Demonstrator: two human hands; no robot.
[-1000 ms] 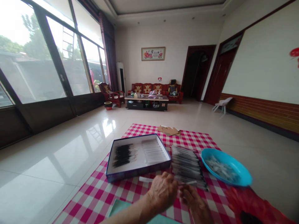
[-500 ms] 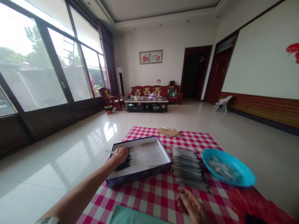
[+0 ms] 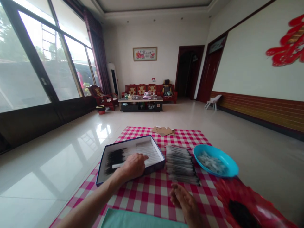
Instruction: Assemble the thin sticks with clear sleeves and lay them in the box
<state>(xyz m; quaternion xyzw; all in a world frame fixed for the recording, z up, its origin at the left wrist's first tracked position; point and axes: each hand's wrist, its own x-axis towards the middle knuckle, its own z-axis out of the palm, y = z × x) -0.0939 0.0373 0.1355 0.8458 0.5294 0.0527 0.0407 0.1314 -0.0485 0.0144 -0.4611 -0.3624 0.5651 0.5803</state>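
Observation:
My left hand [image 3: 135, 165] is above the front of a shallow dark-blue box [image 3: 130, 178] with a white inside. It grips a thin whitish tube [image 3: 117, 165], like a pen barrel, which sticks out to the left. In the box lie dark slim pieces [image 3: 115, 156] on the left and a row of clear tubes [image 3: 152, 153] on the right. My right hand [image 3: 184, 201] is on the near side of a row of clear pens with black ends [image 3: 180, 164]. Its fingers are curled in; whether they hold anything is hidden.
A blue basin [image 3: 229, 164] with small translucent pieces stands at right. Nearer is a red plastic bag [image 3: 251, 202] with something black inside. Brown cardboard pieces [image 3: 163, 130] lie at the far edge of the checkered tablecloth [image 3: 147, 202]. A green cloth [image 3: 140, 220] lies in front.
My left hand has moved right across the box with the tube, from the dark pieces towards the clear tubes. The view has turned slightly right. My right hand stays near the pens.

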